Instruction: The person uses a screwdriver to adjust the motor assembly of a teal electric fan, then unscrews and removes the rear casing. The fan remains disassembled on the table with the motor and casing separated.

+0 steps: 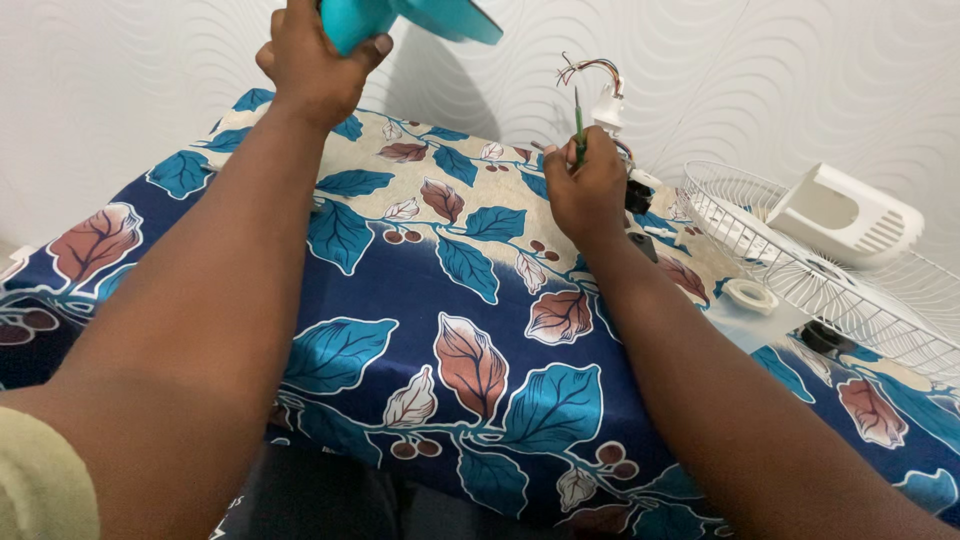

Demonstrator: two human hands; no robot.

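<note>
My left hand (312,62) is raised at the top of the view and grips a turquoise plastic fan blade (420,18), which runs off the frame's upper edge. My right hand (588,185) is closed around a thin green-handled screwdriver (579,125) held upright. Just behind that hand stands a small white part with loose coloured wires (596,75) sticking up. Both arms reach over a table covered with a blue and beige leaf-print cloth (450,300).
A white wire fan guard (800,270) lies at the right with a white plastic housing (845,215) resting in it. A white ring (750,296) and a black round cap (822,338) sit on the cloth nearby. A patterned white wall (780,70) is behind.
</note>
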